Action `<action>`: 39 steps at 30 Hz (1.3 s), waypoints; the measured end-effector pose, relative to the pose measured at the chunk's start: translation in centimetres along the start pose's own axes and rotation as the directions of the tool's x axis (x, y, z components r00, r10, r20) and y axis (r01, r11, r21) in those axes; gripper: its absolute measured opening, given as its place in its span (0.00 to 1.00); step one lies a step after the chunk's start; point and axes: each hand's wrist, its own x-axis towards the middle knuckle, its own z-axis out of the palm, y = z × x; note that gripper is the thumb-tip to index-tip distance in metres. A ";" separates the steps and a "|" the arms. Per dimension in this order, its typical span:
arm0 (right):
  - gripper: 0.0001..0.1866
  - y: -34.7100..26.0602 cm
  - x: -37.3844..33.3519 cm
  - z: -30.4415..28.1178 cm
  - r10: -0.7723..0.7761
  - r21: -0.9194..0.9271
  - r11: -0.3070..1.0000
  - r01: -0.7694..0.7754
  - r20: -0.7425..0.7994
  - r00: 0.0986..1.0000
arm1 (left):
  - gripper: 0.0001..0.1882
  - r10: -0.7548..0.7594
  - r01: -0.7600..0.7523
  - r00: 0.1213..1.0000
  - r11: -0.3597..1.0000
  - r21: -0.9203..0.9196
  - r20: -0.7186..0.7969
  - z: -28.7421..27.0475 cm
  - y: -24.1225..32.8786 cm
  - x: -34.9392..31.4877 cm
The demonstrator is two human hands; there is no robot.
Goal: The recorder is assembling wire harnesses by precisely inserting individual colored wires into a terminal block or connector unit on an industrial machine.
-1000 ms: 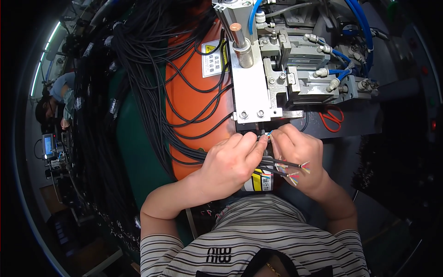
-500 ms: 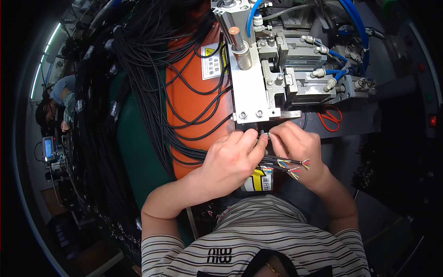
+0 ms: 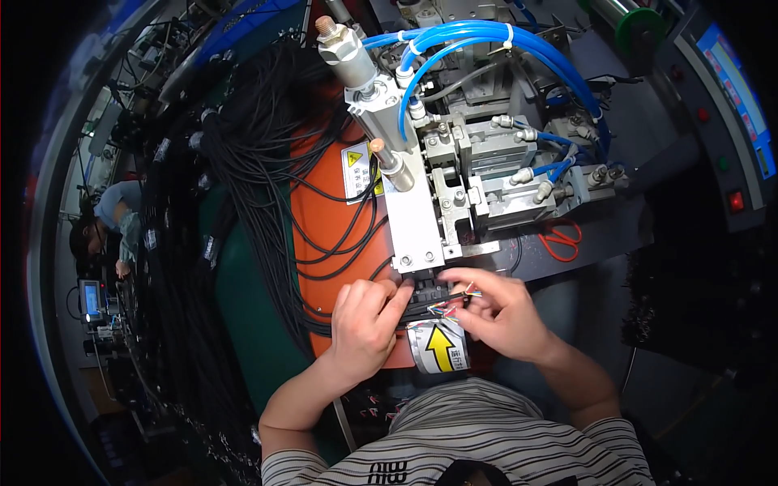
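Observation:
Several black cables [image 3: 421,311] lie side by side at the foot of a metal clamping machine [image 3: 415,219], their stripped ends fanning into thin coloured wires [image 3: 442,311]. My left hand [image 3: 362,328] comes from the left, fingers curled and thumb tip against a black cable at the dark fixture [image 3: 428,287] under the machine's front plate. Its grip is partly hidden by the back of the hand. Opposite, my right hand [image 3: 509,317] has its index finger stretched toward the fixture and its thumb apart, with coloured wire ends showing between them.
A thick bundle of black cables [image 3: 259,162] runs over the orange surface [image 3: 324,235] at left. Blue air hoses [image 3: 519,40] arch above the machine. Red-handled scissors [image 3: 561,240] lie to its right. A control panel [image 3: 733,130] stands far right; another person [image 3: 117,215] sits far left.
The view has shifted, showing more of the machine. My right hand has gone from a pinch beside the left fingers to spread fingers, and the hands are farther apart.

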 end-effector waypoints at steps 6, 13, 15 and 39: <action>0.13 1.3 0.6 0.3 -0.015 0.198 0.980 0.002 0.064 0.998 | 0.21 -0.017 0.008 1.000 0.926 -0.378 -0.022 0.1 0.3 0.4; 0.12 0.4 0.6 0.6 0.092 0.464 0.886 -0.016 -0.143 0.985 | 0.17 -0.004 -0.002 1.000 0.932 -0.361 -0.014 -0.5 0.1 0.6; 0.12 0.8 0.4 0.5 0.064 0.436 0.900 -0.007 -0.117 0.991 | 0.17 -0.026 0.027 1.000 0.922 -0.387 0.008 -0.7 0.3 0.8; 0.09 1.0 0.9 0.6 0.101 0.418 0.904 -0.089 -0.006 0.995 | 0.22 0.266 -0.272 0.947 0.962 -0.012 -0.181 1.3 0.4 1.5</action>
